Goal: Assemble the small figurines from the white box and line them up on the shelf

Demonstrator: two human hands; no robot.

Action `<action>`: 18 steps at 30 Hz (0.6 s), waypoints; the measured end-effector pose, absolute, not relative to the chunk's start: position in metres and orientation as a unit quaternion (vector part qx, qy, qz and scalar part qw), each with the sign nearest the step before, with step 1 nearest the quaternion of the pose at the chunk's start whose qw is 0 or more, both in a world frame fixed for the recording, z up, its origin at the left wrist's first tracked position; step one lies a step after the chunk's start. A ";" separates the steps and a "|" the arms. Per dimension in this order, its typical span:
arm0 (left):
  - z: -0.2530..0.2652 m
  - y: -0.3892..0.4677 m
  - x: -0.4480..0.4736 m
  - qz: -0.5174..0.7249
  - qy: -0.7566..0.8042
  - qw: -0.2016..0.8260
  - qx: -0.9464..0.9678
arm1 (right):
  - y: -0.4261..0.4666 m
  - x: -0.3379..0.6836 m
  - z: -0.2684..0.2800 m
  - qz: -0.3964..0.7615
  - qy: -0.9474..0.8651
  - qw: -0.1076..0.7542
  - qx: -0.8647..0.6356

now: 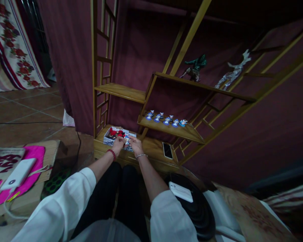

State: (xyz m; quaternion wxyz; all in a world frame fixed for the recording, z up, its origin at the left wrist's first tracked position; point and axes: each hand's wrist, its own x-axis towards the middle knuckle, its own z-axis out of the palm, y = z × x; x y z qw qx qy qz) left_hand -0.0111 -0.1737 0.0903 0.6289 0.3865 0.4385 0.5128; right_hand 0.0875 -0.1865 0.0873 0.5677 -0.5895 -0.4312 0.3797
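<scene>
Over the right end of a white patterned box, both my hands meet at a small white-and-blue figurine. My left hand, with a red bead bracelet at the wrist, pinches it from the left. From the other side, my right hand, wearing a silver bangle, has its fingers closed at the figurine too. Red and dark small figures fill the box, which stands on the low wooden shelf. On the middle shelf above, several small figurines on blue-purple bases stand in rows.
A phone lies on the low shelf to the right. Higher up stand a dark green statuette and a clear one. A white device rests on a black round stool. A power bank lies at left.
</scene>
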 end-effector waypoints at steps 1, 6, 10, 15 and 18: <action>0.091 -0.176 -0.012 0.515 0.436 0.629 0.385 | -0.188 0.087 0.088 0.380 -0.433 0.569 -0.587; 0.096 -0.184 -0.017 0.525 0.433 0.629 0.377 | -0.193 0.083 0.093 0.393 -0.428 0.559 -0.592; 0.097 -0.190 -0.020 0.522 0.430 0.633 0.376 | -0.197 0.082 0.094 0.397 -0.427 0.557 -0.591; 0.093 -0.193 -0.019 0.517 0.429 0.637 0.378 | -0.203 0.084 0.094 0.404 -0.436 0.547 -0.589; 0.086 -0.189 -0.016 0.516 0.432 0.638 0.375 | -0.203 0.086 0.093 0.411 -0.435 0.539 -0.593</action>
